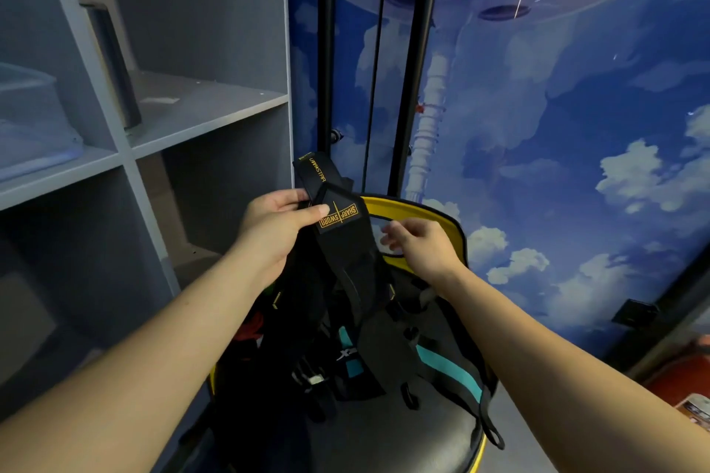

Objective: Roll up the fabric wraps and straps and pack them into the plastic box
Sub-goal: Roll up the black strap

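Note:
My left hand pinches the top of a black fabric wrap with a yellow "SHARP SWORD" label, thumb pressed on its front. The wrap hangs down over a heap of other black straps, one with teal stripes, lying on a black chair seat. My right hand hovers just right of the wrap with fingers loosely curled and blurred, holding nothing that I can make out. A clear plastic box sits on the shelf at far left.
A grey shelf unit with open compartments fills the left side. The chair has a yellow-rimmed back. Black vertical poles stand behind it against a blue sky-and-clouds wall. Red and orange items lie at lower right.

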The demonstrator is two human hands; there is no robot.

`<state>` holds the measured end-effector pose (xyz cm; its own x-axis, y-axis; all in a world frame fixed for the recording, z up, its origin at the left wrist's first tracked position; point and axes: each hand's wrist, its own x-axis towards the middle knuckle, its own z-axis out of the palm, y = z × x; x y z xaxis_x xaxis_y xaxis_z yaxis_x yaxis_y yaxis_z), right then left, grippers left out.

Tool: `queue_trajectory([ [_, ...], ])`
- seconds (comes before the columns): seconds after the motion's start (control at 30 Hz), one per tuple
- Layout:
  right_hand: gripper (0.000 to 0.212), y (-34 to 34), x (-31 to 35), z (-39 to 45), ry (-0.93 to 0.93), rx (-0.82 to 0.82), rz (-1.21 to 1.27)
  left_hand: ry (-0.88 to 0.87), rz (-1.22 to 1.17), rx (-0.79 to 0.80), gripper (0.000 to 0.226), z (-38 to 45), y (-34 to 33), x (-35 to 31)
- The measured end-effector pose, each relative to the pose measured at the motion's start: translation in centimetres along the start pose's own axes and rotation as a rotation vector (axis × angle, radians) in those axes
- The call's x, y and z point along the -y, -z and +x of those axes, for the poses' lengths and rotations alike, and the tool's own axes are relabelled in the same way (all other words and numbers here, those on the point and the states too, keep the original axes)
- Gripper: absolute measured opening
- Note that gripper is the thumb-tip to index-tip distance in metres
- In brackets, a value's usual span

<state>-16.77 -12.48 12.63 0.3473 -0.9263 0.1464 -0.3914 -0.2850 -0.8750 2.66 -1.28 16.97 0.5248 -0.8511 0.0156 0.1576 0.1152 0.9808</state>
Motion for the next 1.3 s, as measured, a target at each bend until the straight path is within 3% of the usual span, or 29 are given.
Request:
queue_trajectory([
  [0.23, 0.03, 0.8, 9.0, -3.8, 0.105, 0.104, 0.229, -0.01, -0.072, -0.049, 0.036, -3.6, -0.5, -3.4],
  [0.33, 0.019, 1.2, 10.9, -5.5, 0.148, 0.091, 0.262, -0.033, -0.076, -0.066, 0.039, -5.2, -0.6, -5.0],
  [0.53, 0.024, 2.4, 13.5, -8.4, 0.152, 0.08, 0.282, -0.048, -0.142, -0.031, 0.039, -8.4, -1.0, -7.4],
  [0.7, 0.043, 3.2, 15.5, -10.4, 0.249, -0.135, 0.002, -0.117, -0.181, -0.041, 0.035, -11.1, -1.8, -9.2],
  [0.87, 0.039, 4.4, 17.4, -13.0, 0.276, -0.331, 0.042, -0.152, -0.244, -0.005, 0.026, -13.5, -2.7, -11.1],
  [0.97, 0.038, 4.6, 17.9, -13.4, 0.239, -0.265, 0.097, -0.134, -0.323, 0.032, 0.032, -14.0, -2.3, -11.5],
  [1.07, 0.025, 4.5, 17.8, -13.8, 0.177, -0.154, 0.309, -0.092, -0.388, 0.075, 0.045, -14.1, -1.7, -11.6],
  [1.17, 0.014, 4.5, 17.7, -14.8, 0.129, -0.064, 0.476, -0.032, -0.371, 0.12, 0.033, -14.2, -1.7, -11.8],
  [1.3, 0.017, 5.0, 17.9, -15.9, 0.081, -0.007, 0.669, 0.009, -0.36, 0.084, 0.031, -14.4, -1.5, -12.2],
])
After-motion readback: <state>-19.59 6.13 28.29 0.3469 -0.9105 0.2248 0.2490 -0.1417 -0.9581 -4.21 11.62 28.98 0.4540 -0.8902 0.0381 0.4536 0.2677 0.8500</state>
